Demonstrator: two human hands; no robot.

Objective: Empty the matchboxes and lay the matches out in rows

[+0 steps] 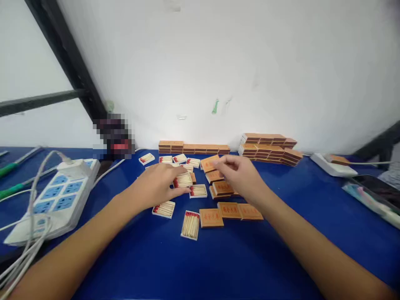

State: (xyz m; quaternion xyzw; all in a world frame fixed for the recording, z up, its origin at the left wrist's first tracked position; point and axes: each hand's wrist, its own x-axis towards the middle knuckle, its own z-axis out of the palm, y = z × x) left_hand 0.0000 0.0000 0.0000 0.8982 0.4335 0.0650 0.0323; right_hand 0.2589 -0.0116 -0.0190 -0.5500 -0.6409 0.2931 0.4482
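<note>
On the blue table (193, 262) lie several open matchbox trays full of red-tipped matches (190, 225) and several orange matchbox sleeves (211, 217). My left hand (156, 185) is closed on one filled tray (183, 180), thumb under it. My right hand (240, 173) hovers over a small heap of orange sleeves (222, 187), its fingers curled and pinching at one sleeve (208, 163). More filled trays (165, 209) lie in front of my left hand.
Closed orange boxes are stacked along the white wall (193, 148) and piled at the back right (270, 149). A white power strip with cables (58, 196) sits at the left, green-handled tools (12, 168) beyond it. A phone (376, 189) and a white device (333, 164) lie at the right.
</note>
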